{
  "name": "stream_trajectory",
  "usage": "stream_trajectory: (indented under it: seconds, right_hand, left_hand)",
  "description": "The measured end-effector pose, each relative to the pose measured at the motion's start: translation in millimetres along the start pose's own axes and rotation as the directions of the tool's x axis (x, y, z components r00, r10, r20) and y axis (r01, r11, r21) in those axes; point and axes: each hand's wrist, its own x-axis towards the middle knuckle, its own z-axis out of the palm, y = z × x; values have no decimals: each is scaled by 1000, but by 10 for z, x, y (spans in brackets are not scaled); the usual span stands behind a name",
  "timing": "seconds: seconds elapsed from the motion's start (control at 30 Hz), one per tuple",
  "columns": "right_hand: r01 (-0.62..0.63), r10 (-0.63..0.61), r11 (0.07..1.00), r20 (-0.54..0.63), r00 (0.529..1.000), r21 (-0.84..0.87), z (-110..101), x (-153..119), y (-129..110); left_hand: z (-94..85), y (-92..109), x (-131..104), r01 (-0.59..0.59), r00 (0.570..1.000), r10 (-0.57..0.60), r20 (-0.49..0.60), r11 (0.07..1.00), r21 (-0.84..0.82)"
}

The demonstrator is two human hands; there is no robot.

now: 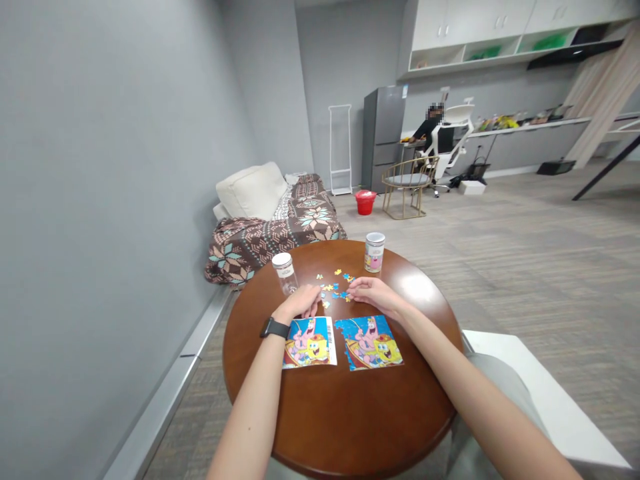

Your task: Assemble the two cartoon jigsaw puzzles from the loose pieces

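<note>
On the round brown table (345,413) several loose puzzle pieces (335,287) lie scattered between my two hands. My left hand (303,301), with a black watch at the wrist, rests at the left edge of the pieces, its fingers bent downward; whether it holds one is hidden. At the right edge, my right hand (371,293) has its fingertips at some pieces, too small to tell if one is gripped. Nearer to me lie a printed picture card (311,343) on the left and a joined puzzle (371,343) on the right, its left edge uneven.
A clear jar with white lid (283,267) stands behind my left hand, a printed tin (374,253) behind my right. Beyond the table are a patterned couch (270,241), a red bucket (365,203), a gold-framed chair (407,180) and a seated person (429,128).
</note>
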Motion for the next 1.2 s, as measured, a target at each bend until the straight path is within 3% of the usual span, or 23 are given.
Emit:
stream_trajectory:
  seconds: [0.13, 0.27, 0.37, 0.5, 0.77, 0.9, 1.0, 1.07, 1.2]
  right_hand:
    - [-5, 5, 999, -8, 1000, -40, -29, 1, -16]
    - [-7, 8, 995, 11, 1000, -97, -42, -2, -15]
    - [-38, 43, 995, 51, 998, -92, -32, -21, -15]
    - [-53, 57, 995, 44, 997, -86, -17, -35, -16]
    - [-60, 62, 997, 36, 997, -47, -3, -37, -33]
    - [-41, 43, 998, 42, 998, -42, -13, -42, -32]
    - [-45, 49, 996, 48, 998, -83, -26, -49, -37]
    - [-48, 54, 993, 61, 997, -106, -28, -52, -43]
    - [-55, 60, 995, 59, 996, -85, -23, -50, -49]
  left_hand:
    - [-32, -93, 73, -21, 1000, 23, 1, 948, -318]
    - [-72, -90, 124, -5, 998, 42, 36, 722, -692]
    - [-82, -78, 123, 109, 992, -20, 123, 619, -778]
    - [-65, -86, 81, 169, 985, -124, 116, 640, -750]
    - [-38, -175, 77, 61, 997, -9, 80, 735, -675]
    - [-33, -194, 96, 2, 999, -31, -38, 806, -591]
    - [-26, -183, 96, 19, 985, -82, -155, 928, -372]
    - [-21, -169, 92, -5, 984, -32, -178, 979, -206]
    - [-10, -133, 79, -232, 967, 230, -111, 973, -2]
